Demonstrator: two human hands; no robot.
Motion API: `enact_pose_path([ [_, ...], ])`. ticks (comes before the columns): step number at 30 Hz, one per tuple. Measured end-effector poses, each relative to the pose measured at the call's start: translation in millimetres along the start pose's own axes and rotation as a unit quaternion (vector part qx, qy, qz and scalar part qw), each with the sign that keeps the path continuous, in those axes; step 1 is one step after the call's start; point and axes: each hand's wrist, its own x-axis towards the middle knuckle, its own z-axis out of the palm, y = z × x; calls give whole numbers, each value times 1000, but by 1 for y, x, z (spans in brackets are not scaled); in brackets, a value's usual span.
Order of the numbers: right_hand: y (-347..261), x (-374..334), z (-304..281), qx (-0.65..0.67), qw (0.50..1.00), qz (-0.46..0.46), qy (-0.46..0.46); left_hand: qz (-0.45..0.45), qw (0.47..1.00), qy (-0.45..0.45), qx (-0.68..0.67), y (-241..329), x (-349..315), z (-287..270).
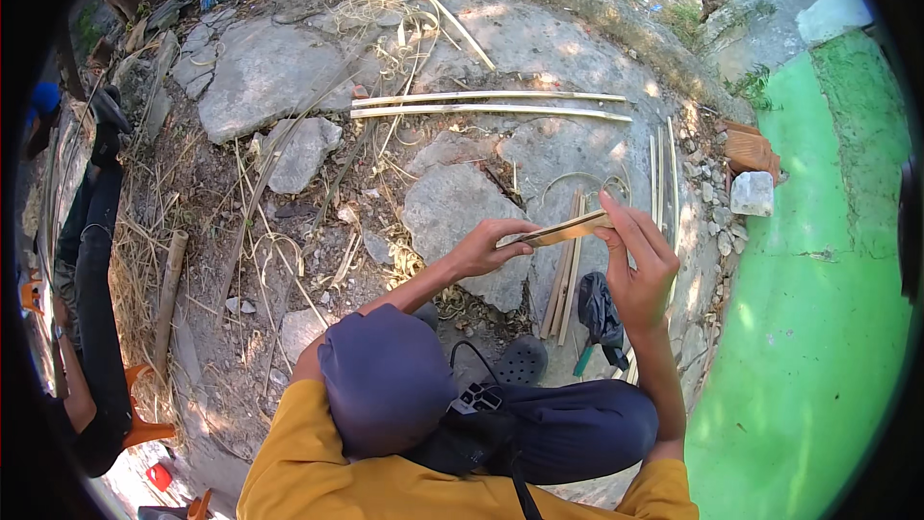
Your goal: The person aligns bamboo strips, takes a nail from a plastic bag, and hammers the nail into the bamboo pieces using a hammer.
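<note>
In front of me I hold a short split bamboo piece (563,230) almost level, pale on its face with a dark edge. My left hand (491,248) pinches its left end between thumb and fingers. At its right end my right hand (637,255) grips it, with one finger raised along the tip. Below the piece, several bamboo slats (555,300) lean near my right knee. Beside them sits a crumpled black plastic bag (599,310), with something green showing at its lower edge. Whether the held piece is one strip or a stack, I cannot tell.
Long bamboo strips (491,110) lie across the broken concrete (462,212) ahead. More thin strips (660,173) lie at the right, near a white block (752,194) and a green wall (808,327). At the left, another person's dark-clothed legs (93,279) show by an orange chair (144,414).
</note>
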Motion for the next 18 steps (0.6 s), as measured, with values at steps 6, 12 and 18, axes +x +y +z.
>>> enact_pose_path([
  [6,0,2,0,5,1000,9,-1,-25,996,-83,-17,9,13,-10],
  [12,3,1,-1,8,1000,8,6,-24,992,-67,-108,10,17,-9],
  [18,3,0,-2,7,1000,13,6,-60,988,-77,-122,8,16,-10],
])
